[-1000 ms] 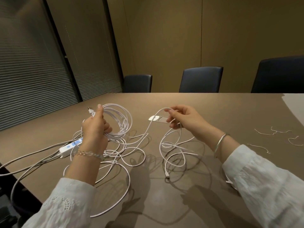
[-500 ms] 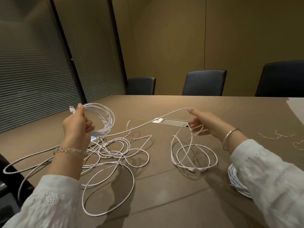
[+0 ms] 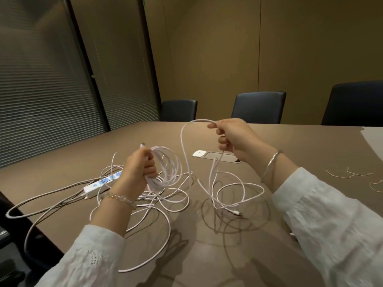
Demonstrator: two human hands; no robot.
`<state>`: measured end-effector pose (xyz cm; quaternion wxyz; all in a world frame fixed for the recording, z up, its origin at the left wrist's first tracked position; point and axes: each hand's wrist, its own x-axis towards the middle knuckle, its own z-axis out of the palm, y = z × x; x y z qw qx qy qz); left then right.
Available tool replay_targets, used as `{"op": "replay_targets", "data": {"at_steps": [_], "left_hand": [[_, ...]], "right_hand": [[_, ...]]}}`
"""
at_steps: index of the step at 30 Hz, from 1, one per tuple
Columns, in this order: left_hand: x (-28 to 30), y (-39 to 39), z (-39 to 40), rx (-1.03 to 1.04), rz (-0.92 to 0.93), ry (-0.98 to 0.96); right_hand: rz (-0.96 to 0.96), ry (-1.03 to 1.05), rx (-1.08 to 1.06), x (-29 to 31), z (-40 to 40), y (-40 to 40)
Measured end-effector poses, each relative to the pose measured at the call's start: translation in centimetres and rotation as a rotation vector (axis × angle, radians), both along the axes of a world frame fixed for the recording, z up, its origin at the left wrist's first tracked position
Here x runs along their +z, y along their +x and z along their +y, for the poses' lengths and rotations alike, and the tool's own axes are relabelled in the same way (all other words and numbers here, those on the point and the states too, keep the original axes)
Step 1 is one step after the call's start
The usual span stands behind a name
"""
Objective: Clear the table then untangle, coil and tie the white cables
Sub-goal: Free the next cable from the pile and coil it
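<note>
My left hand (image 3: 139, 167) grips a coil of white cable (image 3: 167, 166) of several loops, held above the brown table (image 3: 207, 255). One plug end sticks up above its fingers. My right hand (image 3: 232, 137) pinches the same cable's free length (image 3: 184, 146), lifted into a tall arch between the two hands. Below my right hand the cable hangs into loose loops (image 3: 238, 191) lying on the table, ending in a small plug. More tangled white cable (image 3: 157, 204) lies under and in front of my left hand.
A white power strip (image 3: 99, 183) with grey leads lies at the left, its leads trailing over the table edge. A socket plate (image 3: 215, 156) is set into the table. Thin white ties (image 3: 352, 175) lie at the right. Dark chairs (image 3: 259, 106) stand along the far side.
My right hand has swung back from the right toward the coil and risen, bringing a new arch of cable. My left hand with the coil has moved right, toward the centre.
</note>
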<state>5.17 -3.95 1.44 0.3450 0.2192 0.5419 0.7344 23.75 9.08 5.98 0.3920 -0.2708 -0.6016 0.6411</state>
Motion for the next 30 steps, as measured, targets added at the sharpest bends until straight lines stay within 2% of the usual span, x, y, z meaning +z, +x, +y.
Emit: {"op": "replay_targets", "data": {"at_steps": [2,4,6,11,15,18,23,25,27,30], "left_hand": [[-0.1,1.0,0.0,-0.149,-0.048,0.019],[-0.2,2.0,0.1,-0.201,-0.050,0.086],[0.0,3.0,0.3,-0.161,-0.043,0.165],[0.9,4.4,1.0,0.105,0.081,0.303],[1.1,4.6,0.8,0.125,0.099,0.339],[1.2,4.2,0.7,0.155,0.062,0.340],[1.6,2.2,0.2,0.234,-0.227,0.393],[1.5,1.6,0.1,0.251,-0.273,0.382],[1.3,1.6,0.2,0.219,-0.271,0.369],[0.9,2.5,0.2,0.046,-0.183,0.326]], "right_hand": [[-0.006,0.084,-0.004,0.5,-0.8,-0.3],[-0.035,0.155,0.000,0.4,-1.3,-0.6],[-0.077,0.205,0.020,-0.3,-1.9,-1.0],[-0.247,0.296,0.076,-3.6,-3.7,-2.7],[-0.340,0.345,0.157,-4.9,-4.6,-2.9],[-0.280,0.349,0.319,-5.0,-5.1,-2.2],[-0.249,0.416,0.580,-6.3,-4.1,0.3],[-0.192,0.401,0.659,-6.8,-3.9,0.9],[-0.070,0.322,0.627,-7.2,-4.0,0.8],[0.032,0.106,0.467,-6.6,-4.0,0.3]]}}
